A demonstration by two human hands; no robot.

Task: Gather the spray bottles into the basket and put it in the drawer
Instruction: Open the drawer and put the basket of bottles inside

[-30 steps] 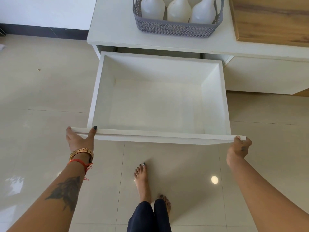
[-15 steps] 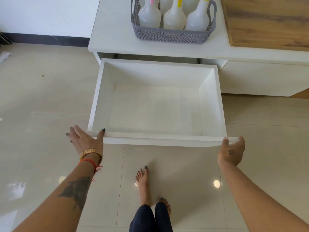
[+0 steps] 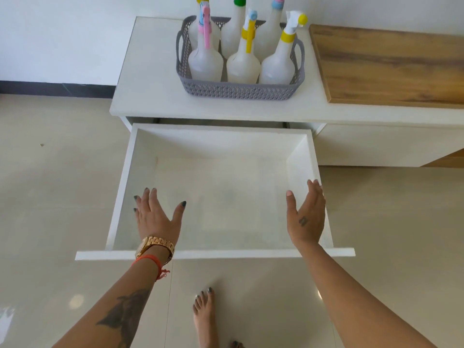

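My left hand [image 3: 158,217] and right hand [image 3: 305,217] hang spread and empty over the pulled-out drawer [image 3: 118,197]. The basket [image 3: 238,90] sits on the far counter [image 3: 150,96], holding six upright spray bottles [image 3: 206,64]. The tall bottles may tip against each other if I lift unevenly, or their triggers may catch the counter edge when the drawer closes. A wooden board [image 3: 389,69] lies right of it; nothing blocks my reach.

no readable text, labels, brands or numbers, small mark on right hand [image 3: 305,217] illegible
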